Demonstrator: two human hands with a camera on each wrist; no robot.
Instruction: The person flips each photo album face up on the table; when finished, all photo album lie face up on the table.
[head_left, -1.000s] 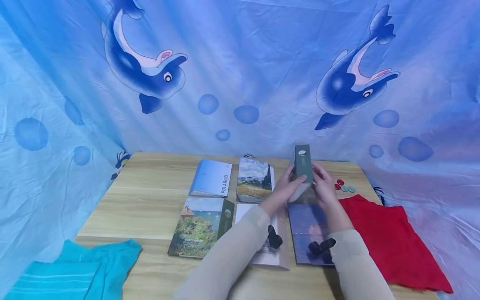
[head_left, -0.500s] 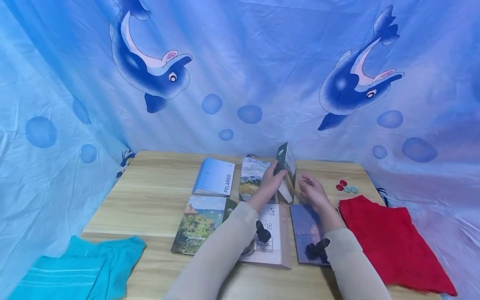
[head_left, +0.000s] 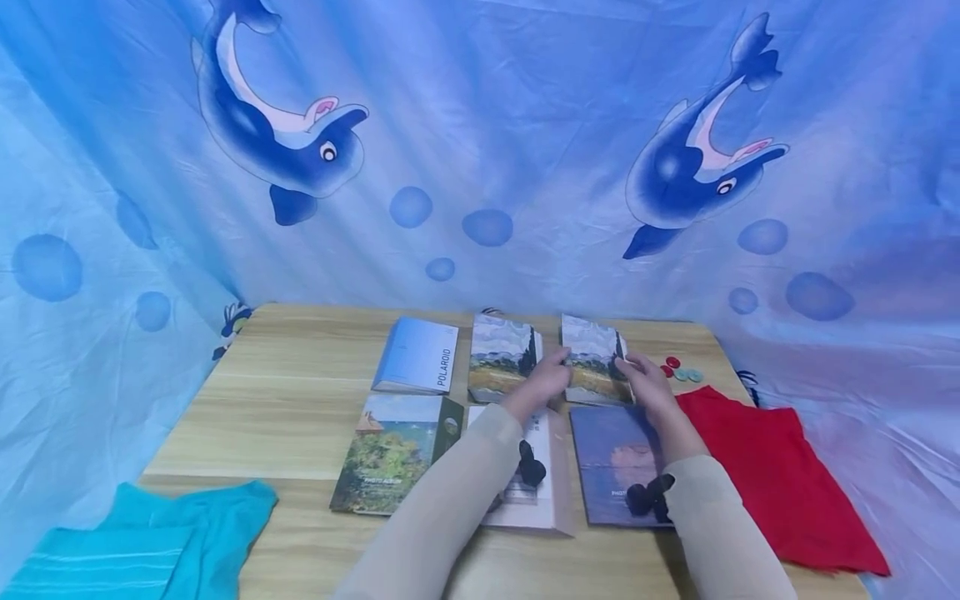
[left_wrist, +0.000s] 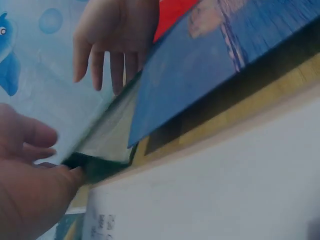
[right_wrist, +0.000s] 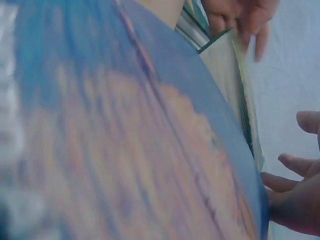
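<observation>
A photo album (head_left: pixel 592 354) with a wheat-field and cypress painting on its cover lies at the back right of the table, cover up. My left hand (head_left: pixel 549 379) is at its left edge, fingers fairly straight; the left wrist view shows the thumb against its dark green spine (left_wrist: pixel 102 169). On the other side, my right hand (head_left: pixel 647 382) is at the right edge with loosely extended fingers. A purple-blue album (head_left: pixel 617 467) lies directly in front and fills much of the right wrist view. A matching wheat-field album (head_left: pixel 501 358) lies just left of the handled one.
Left of the hands lie a blue Polaroid album (head_left: pixel 420 354) and a garden-painting album (head_left: pixel 393 454). A white-paged item (head_left: pixel 542 500) lies partly under the left forearm. Red cloth (head_left: pixel 776 483), several buttons (head_left: pixel 681 373) and turquoise cloth (head_left: pixel 172 533) are on the table (head_left: pixel 247 417).
The album was held raised with its green spine showing. The left hand turned it, and it now lies cover up. My right hand let go, then came back to its right edge.
</observation>
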